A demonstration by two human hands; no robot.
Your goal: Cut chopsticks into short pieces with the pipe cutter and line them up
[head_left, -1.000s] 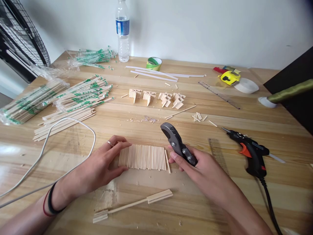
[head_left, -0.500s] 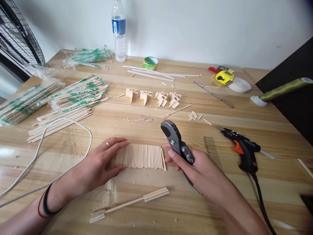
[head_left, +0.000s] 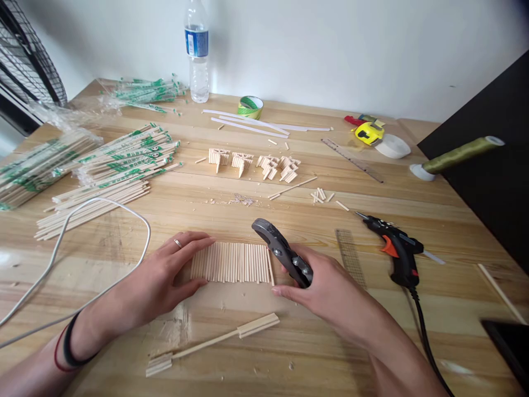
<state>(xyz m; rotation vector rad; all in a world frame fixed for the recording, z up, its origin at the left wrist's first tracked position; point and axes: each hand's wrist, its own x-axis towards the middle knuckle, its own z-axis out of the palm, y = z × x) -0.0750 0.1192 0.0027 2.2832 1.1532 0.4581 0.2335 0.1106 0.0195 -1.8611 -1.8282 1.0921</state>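
A row of short cut wooden sticks [head_left: 231, 262] lies side by side on the table in front of me. My left hand [head_left: 165, 270] rests at its left end, thumb and fingers spread apart, the fingertips touching the row's upper and lower edges. In my right hand [head_left: 320, 281] are dark grey pruning shears [head_left: 278, 247], head pointing up and left over the row's right end. The thumb and fingertips of that hand reach to a slightly slanted last stick [head_left: 270, 267]. Nearer to me lies a long stick with short pieces at both ends [head_left: 215, 342].
A black glue gun [head_left: 392, 245] and a clear ruler [head_left: 350, 256] lie to the right. Several small stick assemblies [head_left: 242, 162] stand farther back. Bundled sticks [head_left: 128, 151] and a white cable [head_left: 142, 248] are at left. A water bottle [head_left: 198, 71] stands near the wall.
My right hand has turned the shears, their head dropping down and left, and its thumb has come down to the row's right end. My left hand stays at the left end. The view has shifted slightly.
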